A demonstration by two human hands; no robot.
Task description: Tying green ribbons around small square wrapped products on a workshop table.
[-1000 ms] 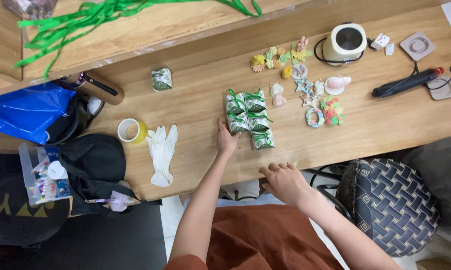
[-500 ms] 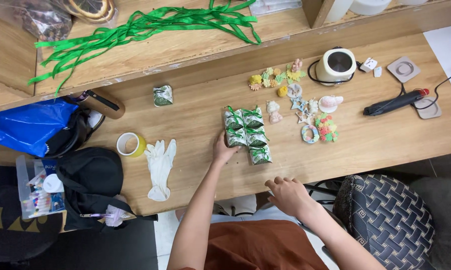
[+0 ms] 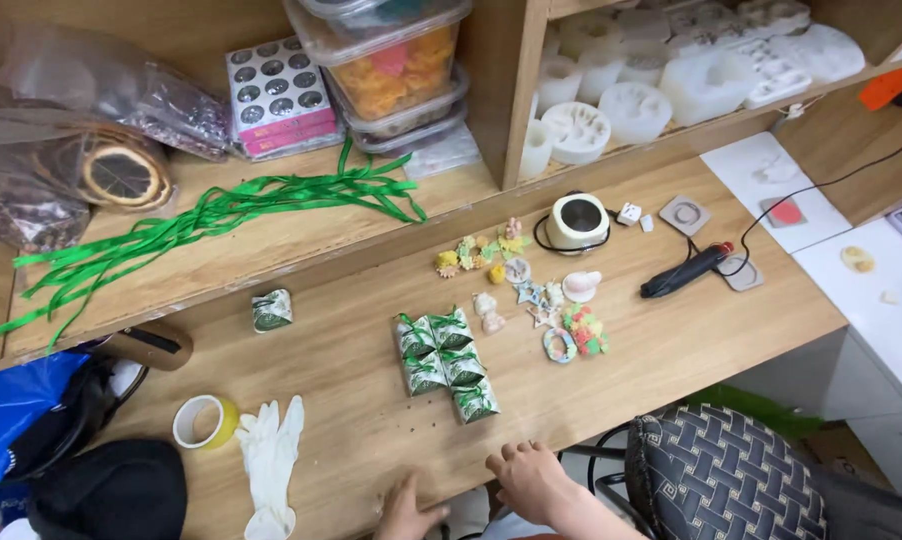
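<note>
My left hand (image 3: pixel 408 512) rests on the front edge of the wooden table (image 3: pixel 351 420), fingers spread, holding nothing. My right hand (image 3: pixel 531 478) lies beside it at the table edge, fingers loosely apart and empty. Just beyond both hands sits a cluster of several small green-and-white wrapped packets (image 3: pixel 445 362). One more such packet (image 3: pixel 271 310) lies alone farther back left. Small coloured decorative pieces (image 3: pixel 531 290) are scattered behind the cluster.
A white glove (image 3: pixel 269 462) and a tape roll (image 3: pixel 204 421) lie at the left, near a black cap (image 3: pixel 111 492) and blue bag (image 3: pixel 16 410). Green ribbons (image 3: pixel 201 220) cover the raised shelf. A small white pot (image 3: pixel 577 220), a black corded tool (image 3: pixel 686 270) and a patterned stool (image 3: pixel 726 478) are to the right.
My left hand has drawn back from the packets to the table's front edge. The view has tilted up, now showing the shelves and white moulds behind the table.
</note>
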